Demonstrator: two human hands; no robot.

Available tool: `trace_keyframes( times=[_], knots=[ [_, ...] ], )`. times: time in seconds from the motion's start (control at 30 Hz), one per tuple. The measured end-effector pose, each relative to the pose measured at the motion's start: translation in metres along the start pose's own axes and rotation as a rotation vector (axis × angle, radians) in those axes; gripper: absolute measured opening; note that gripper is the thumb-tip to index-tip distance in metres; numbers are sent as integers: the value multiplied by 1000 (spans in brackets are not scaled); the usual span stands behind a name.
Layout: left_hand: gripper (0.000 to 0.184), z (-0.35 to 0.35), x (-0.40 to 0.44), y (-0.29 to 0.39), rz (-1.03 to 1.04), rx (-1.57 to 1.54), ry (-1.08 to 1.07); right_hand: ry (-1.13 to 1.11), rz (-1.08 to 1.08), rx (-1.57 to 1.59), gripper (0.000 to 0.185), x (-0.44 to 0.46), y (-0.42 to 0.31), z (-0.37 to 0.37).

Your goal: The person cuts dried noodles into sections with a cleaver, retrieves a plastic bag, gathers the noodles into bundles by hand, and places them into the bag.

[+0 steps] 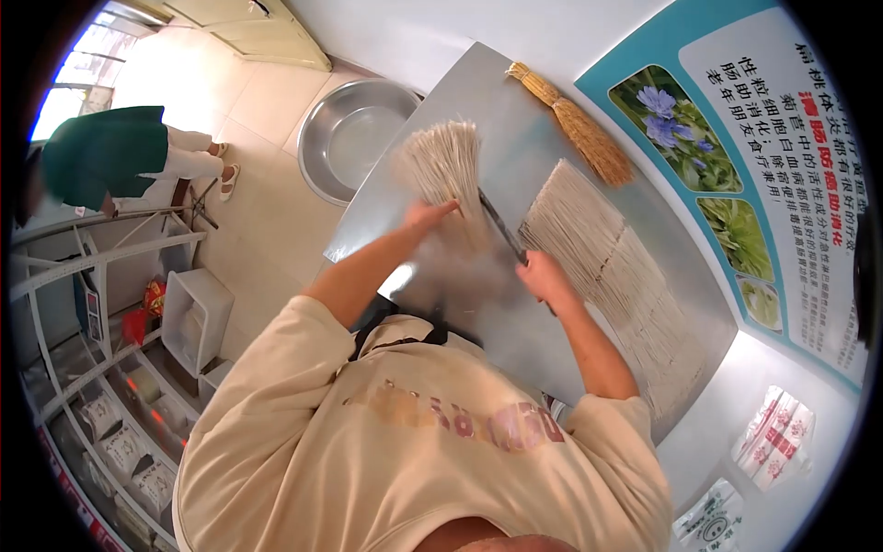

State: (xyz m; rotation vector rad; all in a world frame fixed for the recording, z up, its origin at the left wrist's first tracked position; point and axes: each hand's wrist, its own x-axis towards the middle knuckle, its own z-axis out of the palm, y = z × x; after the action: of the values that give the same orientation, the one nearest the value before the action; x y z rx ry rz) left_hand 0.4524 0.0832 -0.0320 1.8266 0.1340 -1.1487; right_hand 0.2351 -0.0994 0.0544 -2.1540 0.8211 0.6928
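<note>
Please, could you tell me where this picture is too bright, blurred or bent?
All in the head view: daylight washes out the window; glare whitens a spot at the near edge of the metal table; a soft haze blurs the lower part of the noodle bundle and the tabletop below it; wide-lens distortion bends the poster, and the corners are black.

The basin (354, 138) lies left of the worktop (520, 350), the poster (800, 267) right; on it, strands (602, 267) lie right, a brush (589, 138) beyond them
</note>
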Motion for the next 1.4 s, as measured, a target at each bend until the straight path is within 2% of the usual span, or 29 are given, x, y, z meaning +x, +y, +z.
trace_keyframes(
  times=[0.03,0.07,0.13,0.17,0.23,0.27,0.33,0.43,0.57,0.63,0.7,0.77,0.8,0.9,1.0,1.1,1.2,1.27,1.4],
  knots=[
    [85,-14,-12,20,23,192,-31,-27,4,66,24,-5,0,10],
    [85,-29,-1,21,16,195,-26,-56,13,133,25,-9,-2,20],
    [104,-55,30,28,139,617,-218,-93,20,191,27,-13,-10,32],
    [104,-56,33,34,135,618,-216,-123,27,242,29,-14,-13,35],
    [128,-57,32,46,45,977,-162,-140,35,272,31,-15,-21,41],
    [128,-51,32,38,39,979,-157,-152,49,301,34,-14,-24,44],
    [151,-27,27,7,128,1026,156,-144,45,304,35,-17,-27,48],
    [157,-7,8,7,62,945,165,-117,41,294,35,-20,-33,46],
    [150,14,-6,7,60,1027,297,-112,17,247,33,-14,-32,47],
    [144,17,-5,0,144,1023,389,-106,36,232,30,-16,-36,40],
    [141,15,-7,-5,194,1029,385,-110,59,223,27,-24,-25,50],
    [137,9,-8,-4,247,1024,400,132,-176,-52,27,-22,2,70],
    [134,7,-7,-3,225,1064,369,128,-185,-62,27,-27,5,77],
    [131,1,-8,-4,209,1109,345,-87,-287,-93,29,-55,11,94],
    [131,-6,-4,-5,251,1160,322,-281,-362,-97,41,-44,-22,135],
    [133,-23,2,-7,310,1200,275,-218,-506,-28,39,-18,-63,173],
    [135,-30,7,-7,361,1242,264,-172,-446,36,44,13,-97,188],
    [136,-33,3,-3,358,1261,206,-17,-424,127,43,38,-100,203],
    [136,-36,2,-5,354,1249,204,-2,-349,33,40,43,-111,203]
  ],
)
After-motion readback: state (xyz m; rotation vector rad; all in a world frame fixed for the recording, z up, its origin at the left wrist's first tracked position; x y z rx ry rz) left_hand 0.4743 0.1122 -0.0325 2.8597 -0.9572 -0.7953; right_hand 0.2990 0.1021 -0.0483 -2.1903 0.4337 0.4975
